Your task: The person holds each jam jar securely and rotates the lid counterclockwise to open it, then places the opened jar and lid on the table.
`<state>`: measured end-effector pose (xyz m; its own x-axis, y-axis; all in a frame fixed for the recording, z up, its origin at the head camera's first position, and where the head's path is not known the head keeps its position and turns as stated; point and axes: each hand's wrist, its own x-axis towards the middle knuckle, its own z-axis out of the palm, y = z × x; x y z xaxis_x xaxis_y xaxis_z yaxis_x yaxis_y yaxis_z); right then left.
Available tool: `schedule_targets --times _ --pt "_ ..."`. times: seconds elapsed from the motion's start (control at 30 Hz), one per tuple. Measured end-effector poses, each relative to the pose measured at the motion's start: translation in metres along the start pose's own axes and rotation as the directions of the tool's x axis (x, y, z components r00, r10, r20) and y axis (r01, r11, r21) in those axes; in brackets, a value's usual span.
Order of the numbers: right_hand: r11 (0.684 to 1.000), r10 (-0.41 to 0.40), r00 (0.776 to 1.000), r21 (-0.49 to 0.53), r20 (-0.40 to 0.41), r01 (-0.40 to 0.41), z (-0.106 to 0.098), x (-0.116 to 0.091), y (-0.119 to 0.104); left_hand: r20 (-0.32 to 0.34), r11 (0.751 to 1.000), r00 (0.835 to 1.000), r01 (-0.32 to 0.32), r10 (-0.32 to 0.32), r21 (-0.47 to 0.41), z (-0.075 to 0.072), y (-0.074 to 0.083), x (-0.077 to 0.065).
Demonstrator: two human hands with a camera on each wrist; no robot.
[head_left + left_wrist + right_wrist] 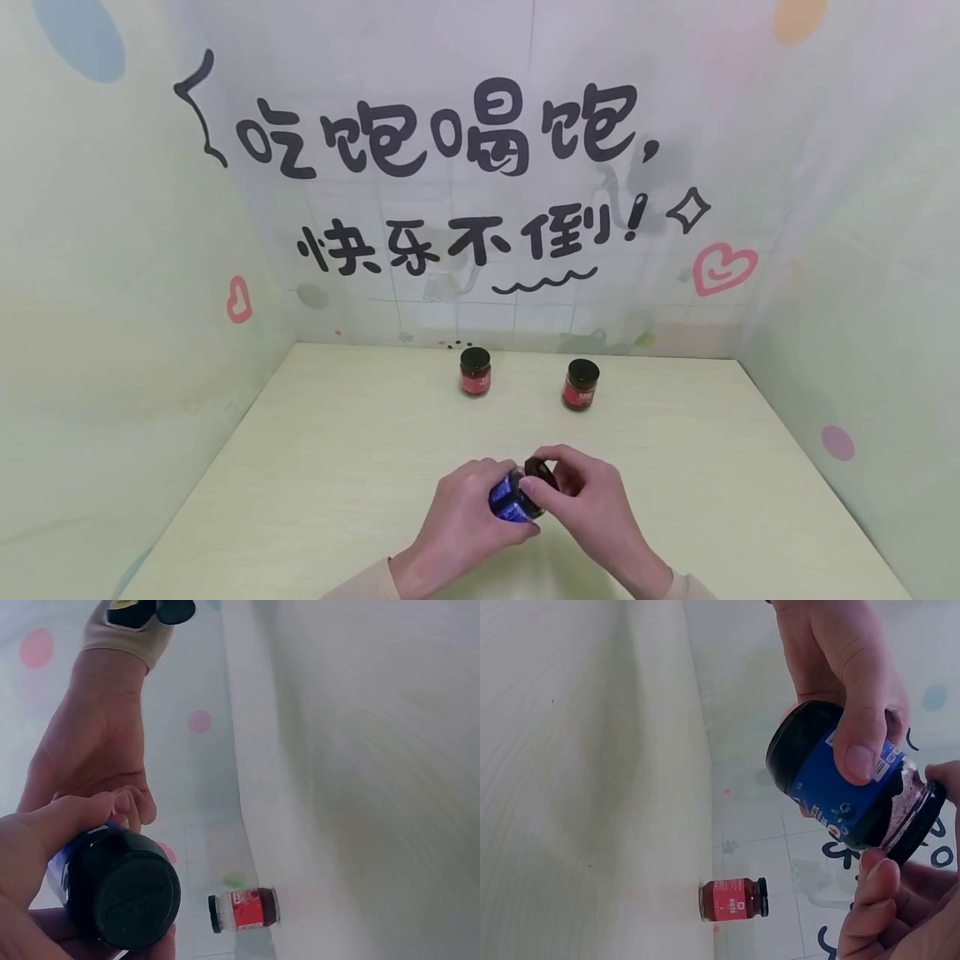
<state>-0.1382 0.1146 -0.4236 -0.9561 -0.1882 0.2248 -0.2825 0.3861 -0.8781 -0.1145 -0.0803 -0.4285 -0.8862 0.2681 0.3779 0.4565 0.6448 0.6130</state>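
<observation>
My left hand (465, 512) grips a glass jar (512, 500) with a blue label and dark contents, holding it tilted above the table. In the right wrist view the left thumb lies across the blue label of the jar (832, 787). My right hand (596, 500) pinches the black lid (922, 825) at the jar's mouth, thumb on one side and fingers on the other. Whether the lid is loose or still seated, I cannot tell. The left wrist view shows the dark base of the jar (135, 900), with the left fingers around it.
Two small jars with black lids and red labels stand upright near the back of the pale table (337, 467): a left one (476, 372) and a right one (581, 386). Printed walls (480, 192) enclose the table at the back and both sides.
</observation>
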Motion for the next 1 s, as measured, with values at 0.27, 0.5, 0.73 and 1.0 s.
schedule_targets --times 0.27,0.5,0.73,1.0 --pt "0.998 -0.056 0.997 -0.004 0.049 0.057 -0.0006 -0.0004 0.0024 0.006 0.999 1.0 0.031 -0.031 -0.014 -0.0009 0.0017 -0.003" --pt "0.998 -0.058 0.995 -0.011 0.086 0.059 -0.0015 -0.001 0.0016 0.0 1.0 1.0 0.023 -0.023 -0.003 -0.0008 0.0016 -0.0033" --pt "0.997 -0.07 0.99 -0.033 0.124 0.075 -0.0032 -0.0007 -0.0002 -0.011 1.0 1.0 0.012 -0.012 0.029 0.0003 0.0 -0.0037" --pt "0.993 -0.093 0.984 -0.051 0.152 0.102 -0.0055 -0.0011 0.0002 -0.02 0.999 1.0 0.0 0.001 0.036 0.0013 -0.001 -0.0033"
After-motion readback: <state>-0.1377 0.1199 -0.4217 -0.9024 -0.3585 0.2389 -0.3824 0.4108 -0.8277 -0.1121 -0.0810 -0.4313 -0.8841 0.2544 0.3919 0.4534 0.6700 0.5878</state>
